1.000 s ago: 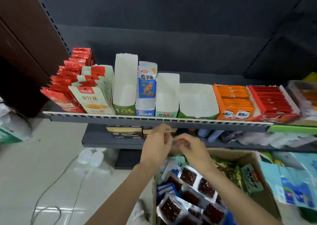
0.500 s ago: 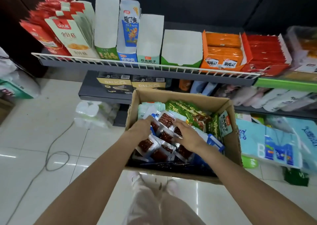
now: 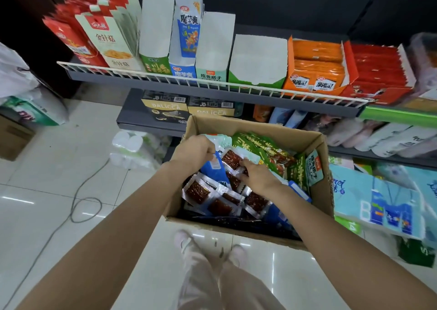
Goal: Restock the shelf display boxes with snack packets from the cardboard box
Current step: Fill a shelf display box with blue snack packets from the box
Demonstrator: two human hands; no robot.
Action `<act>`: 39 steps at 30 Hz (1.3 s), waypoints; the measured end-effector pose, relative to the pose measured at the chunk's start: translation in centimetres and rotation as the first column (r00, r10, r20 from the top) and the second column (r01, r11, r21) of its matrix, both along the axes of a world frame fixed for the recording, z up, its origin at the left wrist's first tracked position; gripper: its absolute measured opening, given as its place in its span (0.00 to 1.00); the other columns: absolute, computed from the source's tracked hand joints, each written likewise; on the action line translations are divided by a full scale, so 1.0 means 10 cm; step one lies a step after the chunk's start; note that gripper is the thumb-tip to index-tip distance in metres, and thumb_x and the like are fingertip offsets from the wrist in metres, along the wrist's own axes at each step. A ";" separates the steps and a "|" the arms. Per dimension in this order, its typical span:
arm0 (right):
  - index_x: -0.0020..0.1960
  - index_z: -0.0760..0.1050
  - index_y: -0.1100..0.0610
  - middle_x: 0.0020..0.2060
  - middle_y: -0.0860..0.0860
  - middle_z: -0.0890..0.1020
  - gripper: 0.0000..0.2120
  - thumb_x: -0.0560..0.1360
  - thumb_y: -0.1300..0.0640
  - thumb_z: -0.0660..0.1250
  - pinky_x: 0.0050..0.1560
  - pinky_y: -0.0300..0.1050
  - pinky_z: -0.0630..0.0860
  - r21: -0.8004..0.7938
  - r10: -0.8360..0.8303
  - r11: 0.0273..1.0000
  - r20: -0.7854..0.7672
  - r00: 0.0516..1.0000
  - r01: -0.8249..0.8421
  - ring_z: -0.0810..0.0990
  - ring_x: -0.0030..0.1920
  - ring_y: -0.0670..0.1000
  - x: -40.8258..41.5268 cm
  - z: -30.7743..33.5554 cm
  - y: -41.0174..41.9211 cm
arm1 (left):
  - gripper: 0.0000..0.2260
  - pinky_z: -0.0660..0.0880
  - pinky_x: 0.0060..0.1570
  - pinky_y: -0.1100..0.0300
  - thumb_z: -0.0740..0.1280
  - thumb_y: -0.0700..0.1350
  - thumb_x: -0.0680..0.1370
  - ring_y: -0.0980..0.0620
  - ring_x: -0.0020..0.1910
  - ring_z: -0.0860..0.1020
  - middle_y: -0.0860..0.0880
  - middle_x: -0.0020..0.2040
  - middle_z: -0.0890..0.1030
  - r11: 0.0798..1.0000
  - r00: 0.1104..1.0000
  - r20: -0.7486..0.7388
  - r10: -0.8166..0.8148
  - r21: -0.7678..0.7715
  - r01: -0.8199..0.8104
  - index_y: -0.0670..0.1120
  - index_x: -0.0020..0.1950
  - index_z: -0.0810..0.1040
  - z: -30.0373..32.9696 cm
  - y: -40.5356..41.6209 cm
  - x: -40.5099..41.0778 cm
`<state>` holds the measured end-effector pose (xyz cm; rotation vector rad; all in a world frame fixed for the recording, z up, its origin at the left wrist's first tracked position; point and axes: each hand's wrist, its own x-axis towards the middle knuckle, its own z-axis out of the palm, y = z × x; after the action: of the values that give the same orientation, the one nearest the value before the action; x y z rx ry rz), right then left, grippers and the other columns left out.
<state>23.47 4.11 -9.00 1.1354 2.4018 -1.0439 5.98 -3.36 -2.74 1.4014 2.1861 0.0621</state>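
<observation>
Two hands: both down inside the cardboard box point(image 3: 321, 191), which sits on the floor right in front of the shelf.
Left hand point(image 3: 196, 152): fingers curled, pinching the top edge of a blue packet point(image 3: 214, 171) standing up out of the pile.
Right hand point(image 3: 259, 178): lying on the clear packets with dark red filling point(image 3: 197, 191); fingers look bent over them, but honestly can't tell if it's got hold of one or is just pressing.
Packets: loose heap, green packets point(image 3: 264, 147) toward the back, clear and blue ones up front.
Handling guess: small, light, floppy film pouches, probably slippery and keen to slide off each other. I'd grab a few by the sealed edges, or squeeze a stack flat between fingers and thumb.
Display boxes: up on the wire-fronted shelf point(image 3: 212, 82). The tall white-backed ones and the wide green box point(image 3: 257, 61) look empty from here; the orange box point(image 3: 316, 63) and red box point(image 3: 378, 73) look stocked.
Surface: glossy pale tiled floor point(image 3: 59, 167), lots of glare, a grey cable point(image 3: 80, 191) looping across it on the left.
Room: dark shelf backing, lower shelf with boxed goods, tissue packs point(image 3: 378, 203) stacked to the right of the box.
</observation>
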 end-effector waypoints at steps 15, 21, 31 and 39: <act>0.72 0.62 0.58 0.66 0.60 0.72 0.22 0.82 0.48 0.54 0.52 0.43 0.68 -0.066 0.017 0.998 0.084 0.996 -0.011 0.72 0.63 0.58 -0.05 0.11 0.10 | 0.16 0.72 0.40 0.59 0.77 0.48 0.68 0.57 0.34 0.74 0.54 0.29 0.75 0.956 0.901 0.375 0.217 0.107 -0.275 0.46 0.29 0.72 0.05 0.10 0.05; 0.71 0.63 0.58 0.66 0.60 0.72 0.21 0.82 0.49 0.53 0.49 0.43 0.66 -0.091 0.008 0.996 0.089 0.996 0.000 0.72 0.62 0.59 -0.04 0.15 0.11 | 0.14 0.71 0.41 0.57 0.73 0.50 0.72 0.54 0.38 0.76 0.51 0.33 0.77 0.923 0.891 0.361 0.276 0.157 -0.350 0.44 0.33 0.73 0.00 0.09 0.05; 0.68 0.72 0.53 0.65 0.48 0.75 0.24 0.80 0.41 0.53 0.67 0.49 0.66 -0.345 -0.296 0.917 -0.256 0.920 0.199 0.71 0.66 0.50 -0.05 0.34 0.12 | 0.11 0.80 0.44 0.53 0.69 0.48 0.76 0.46 0.43 0.81 0.43 0.39 0.82 0.725 0.741 0.582 0.336 0.342 -0.598 0.45 0.37 0.72 0.04 -0.02 0.06; 0.47 0.74 0.71 0.35 0.61 0.73 0.16 0.80 0.56 0.60 0.37 0.42 0.63 -0.137 -0.232 0.971 -0.364 0.902 0.194 0.71 0.37 0.51 0.06 0.41 0.16 | 0.18 0.74 0.50 0.57 0.73 0.52 0.72 0.52 0.49 0.77 0.52 0.49 0.79 0.875 0.760 0.575 0.302 0.149 -0.460 0.48 0.56 0.71 -0.10 -0.08 0.14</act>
<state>24.09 5.70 -4.89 1.2842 2.5099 -1.5637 7.33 -4.13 -3.75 0.8792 1.9772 0.8529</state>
